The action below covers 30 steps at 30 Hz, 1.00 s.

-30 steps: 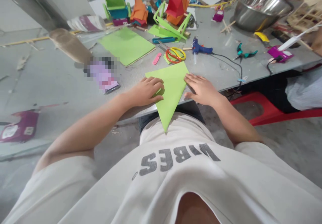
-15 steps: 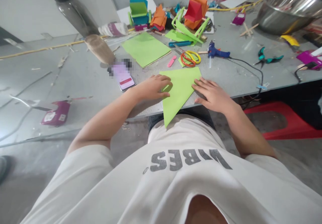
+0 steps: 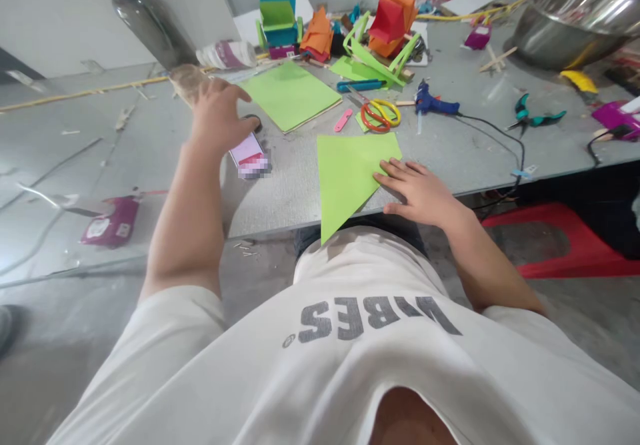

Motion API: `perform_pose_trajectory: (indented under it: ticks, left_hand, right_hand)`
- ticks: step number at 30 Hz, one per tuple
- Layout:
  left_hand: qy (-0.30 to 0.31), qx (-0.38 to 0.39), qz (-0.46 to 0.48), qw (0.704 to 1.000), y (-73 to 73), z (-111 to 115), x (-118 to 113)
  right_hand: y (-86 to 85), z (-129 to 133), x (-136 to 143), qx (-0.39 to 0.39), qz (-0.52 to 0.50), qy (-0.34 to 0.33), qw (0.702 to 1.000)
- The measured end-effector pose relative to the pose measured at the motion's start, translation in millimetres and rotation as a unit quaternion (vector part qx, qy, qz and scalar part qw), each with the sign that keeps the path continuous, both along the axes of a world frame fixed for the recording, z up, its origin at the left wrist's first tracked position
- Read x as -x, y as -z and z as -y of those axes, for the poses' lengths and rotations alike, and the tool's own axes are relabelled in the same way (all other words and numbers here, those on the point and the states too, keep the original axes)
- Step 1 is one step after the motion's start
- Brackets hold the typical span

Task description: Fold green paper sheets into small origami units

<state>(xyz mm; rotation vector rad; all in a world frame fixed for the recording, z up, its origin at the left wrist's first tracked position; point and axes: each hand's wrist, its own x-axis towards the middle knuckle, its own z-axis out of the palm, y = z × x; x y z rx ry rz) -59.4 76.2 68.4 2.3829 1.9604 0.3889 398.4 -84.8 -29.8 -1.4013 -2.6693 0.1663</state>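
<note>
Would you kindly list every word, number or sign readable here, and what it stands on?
"VIBES": on the white shirt, upside down, with a small circled mark beside it.
Phone screen: blurred, unreadable.
Labels on the purple object at left, and any others: too small to read.

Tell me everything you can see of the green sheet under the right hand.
The sheet is plain bright green and looks like paper or thin card. It lies flat, tapering from a broad far edge to a sharp point that sticks out past the near edge of the table toward the shirt. The fingers of the right hand rest on its right side. I can't tell whether it is folded or touches the shirt.
</note>
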Motion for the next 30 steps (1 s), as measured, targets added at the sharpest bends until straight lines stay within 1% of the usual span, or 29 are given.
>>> perform_pose_trajectory:
  ticks: [3,6,10,15,20,22,25,28,30]
  left_hand:
    - [-0.041,0.035,0.01,0.999,-0.2,-9.1,16.7]
    - [-0.046,0.053,0.018,0.997,3.1,-9.8,19.5]
    - [-0.039,0.046,0.017,0.998,6.2,-9.5,19.8]
    - [-0.024,0.036,0.037,0.998,7.9,-10.8,26.6]
    - [-0.039,0.007,0.067,0.997,6.2,-9.2,28.8]
    - [-0.046,-0.015,0.083,0.995,5.9,-11.3,26.2]
    - [-0.038,-0.054,0.101,0.993,5.9,-19.7,18.7]
    - [0.005,-0.111,0.139,0.984,4.7,-22.6,7.5]
    - [0.055,-0.15,0.165,0.973,3.2,-9.3,-2.8]
  right_hand:
    - [-4.5,0.8,1.5,0.014,0.007,0.008,1.0]
    - [-6.8,2.0,2.6,0.012,0.008,0.02,1.0]
    - [-5.8,1.5,0.8,-0.006,-0.021,0.011,1.0]
    - [-4.8,-0.9,-2.9,0.008,-0.055,0.004,0.998]
    - [-5.7,-0.8,-1.0,-0.005,-0.072,0.01,0.997]
    - [-3.7,0.2,4.9,-0.026,-0.077,0.037,0.996]
    - [2.1,2.1,23.5,-0.062,-0.079,0.115,0.988]
    - [5.4,4.0,49.9,-0.071,-0.066,0.193,0.976]
    - [2.6,5.9,66.6,-0.058,-0.053,0.204,0.976]
